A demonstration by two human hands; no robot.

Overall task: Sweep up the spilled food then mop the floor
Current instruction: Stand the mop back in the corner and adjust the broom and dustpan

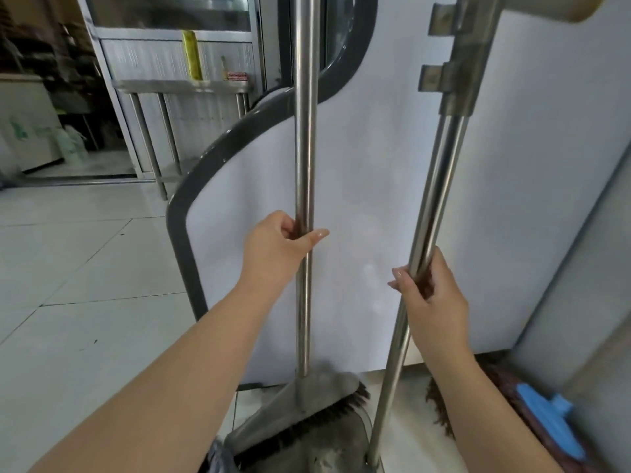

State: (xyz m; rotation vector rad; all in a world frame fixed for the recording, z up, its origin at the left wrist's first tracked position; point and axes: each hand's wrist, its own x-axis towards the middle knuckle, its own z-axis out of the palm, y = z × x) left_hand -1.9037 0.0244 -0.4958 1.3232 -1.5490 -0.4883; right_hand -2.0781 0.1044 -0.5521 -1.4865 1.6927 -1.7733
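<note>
no readable text, green print on the white box too blurred

Bright, even daylight; soft blur; wide-angle bending at edges.

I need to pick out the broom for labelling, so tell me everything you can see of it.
The broom has a long shiny metal handle, standing nearly upright, joined to a grey triangular head edged with dark bristles. The head sits low in the dustpan. The left hand grips the handle at about mid-height, fingers curled round it. The handle's top runs out of view.
</note>
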